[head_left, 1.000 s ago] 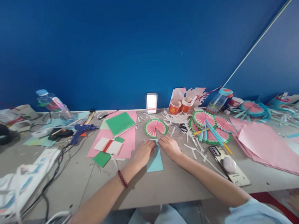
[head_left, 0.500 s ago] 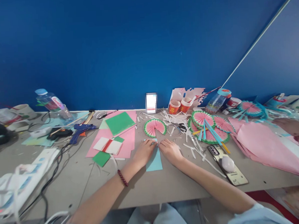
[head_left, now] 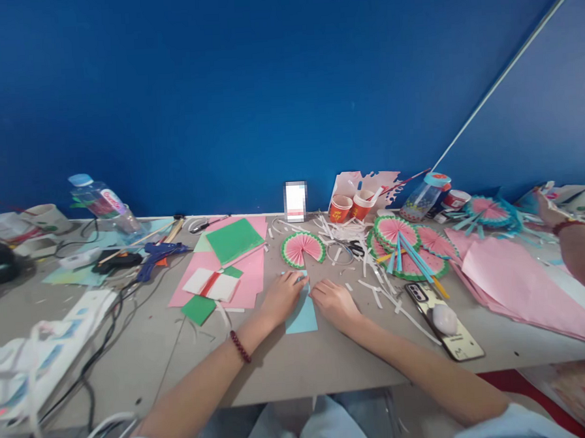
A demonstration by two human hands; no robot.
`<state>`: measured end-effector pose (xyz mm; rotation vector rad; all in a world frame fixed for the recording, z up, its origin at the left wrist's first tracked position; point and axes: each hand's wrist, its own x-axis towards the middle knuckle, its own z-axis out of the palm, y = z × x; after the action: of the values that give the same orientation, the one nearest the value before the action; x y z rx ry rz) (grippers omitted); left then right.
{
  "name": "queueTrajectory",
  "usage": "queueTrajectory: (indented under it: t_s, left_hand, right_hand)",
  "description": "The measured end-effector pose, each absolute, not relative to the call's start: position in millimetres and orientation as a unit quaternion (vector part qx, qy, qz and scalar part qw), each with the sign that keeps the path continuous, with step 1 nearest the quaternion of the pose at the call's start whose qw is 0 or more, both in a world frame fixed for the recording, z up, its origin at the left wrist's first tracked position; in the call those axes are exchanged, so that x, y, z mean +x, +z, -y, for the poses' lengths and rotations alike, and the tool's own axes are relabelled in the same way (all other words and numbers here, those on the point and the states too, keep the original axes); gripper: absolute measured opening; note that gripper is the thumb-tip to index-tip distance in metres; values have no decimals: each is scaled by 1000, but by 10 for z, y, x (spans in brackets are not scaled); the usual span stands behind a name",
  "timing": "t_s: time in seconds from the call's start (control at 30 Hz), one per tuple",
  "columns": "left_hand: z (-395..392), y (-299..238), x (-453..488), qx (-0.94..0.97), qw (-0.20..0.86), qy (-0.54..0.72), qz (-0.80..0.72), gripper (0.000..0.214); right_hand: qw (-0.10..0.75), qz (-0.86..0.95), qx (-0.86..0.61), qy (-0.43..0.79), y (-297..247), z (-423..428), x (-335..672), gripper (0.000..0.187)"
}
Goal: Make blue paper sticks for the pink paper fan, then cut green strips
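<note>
A light blue strip of paper (head_left: 302,322) lies on the table in front of me. My left hand (head_left: 286,294) covers its upper left part, with bent fingers gripping near the top edge. At the strip's right edge is my right hand (head_left: 334,300), its fingers curled together and their tips against the paper. The fingertips hide how the paper is pinched. Just beyond my hands lies a pleated pink and green paper fan (head_left: 302,250), apart from both.
To the left are pink sheets (head_left: 251,283), green paper (head_left: 235,240) and a blue glue gun (head_left: 160,257). A phone (head_left: 456,341), more watermelon fans (head_left: 399,239) and white paper scraps (head_left: 375,293) lie right. Another person's arm (head_left: 581,249) reaches in at far right.
My right hand has shifted slightly down along the paper's edge. My left hand stays almost in place. At far right, the other person's arm has moved up and back across the table.
</note>
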<state>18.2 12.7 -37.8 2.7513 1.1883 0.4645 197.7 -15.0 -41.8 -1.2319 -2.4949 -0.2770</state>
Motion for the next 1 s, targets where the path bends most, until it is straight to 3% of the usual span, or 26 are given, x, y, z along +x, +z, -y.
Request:
queueTrajectory:
  t_s: [0.43,1.0]
  left_hand:
    - [-127,-370,183,906,50,151,-393,43]
    - [-126,-370,183,904,58,155,-393,44]
  right_hand:
    - [248,835,-491,-13,-419,288,1942,18]
    - [274,835,-477,11,-409,571,1965,20]
